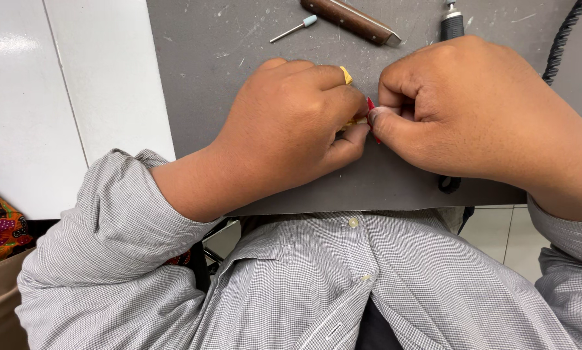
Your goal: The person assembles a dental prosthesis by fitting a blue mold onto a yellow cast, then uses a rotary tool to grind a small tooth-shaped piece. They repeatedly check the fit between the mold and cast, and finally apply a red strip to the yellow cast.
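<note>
- Pinching a small red piece (371, 105) between my two hands, both resting on the grey work mat (200, 58).
- My right hand (472, 110) is curled into a loose fist, thumb and forefinger closed narrow on the red piece; only a sliver of it shows at the thumb tip, so I cannot tell its shape.
- My left hand (291, 129) is also closed tight, fingertips meeting the right hand's at the same spot; a bit of yellowish material (356, 121) shows just under the grip, touching the left fingers. I cannot tell whether it is part of the red piece.
- A yellow ring or band (346, 75) sits on a left finger, just above the grip.
- Beyond the grip, away from me: a wooden-handled tool (349, 21) with a metal tip lies tilted on the mat, well apart from both hands.
- Left of that tool, a small metal bit with a pale blue head (294, 29) lies on the mat.
- Just beyond the right knuckles, a black rotary handpiece (452, 23) pokes out; its lower end shows below the right hand, nearer me.
- A black coiled cord (563, 39) runs along the far right of the grip.
- Both sleeves (109, 227) are grey checked, rolled up on the left.
- White table surface (77, 84) lies left of the mat.
</note>
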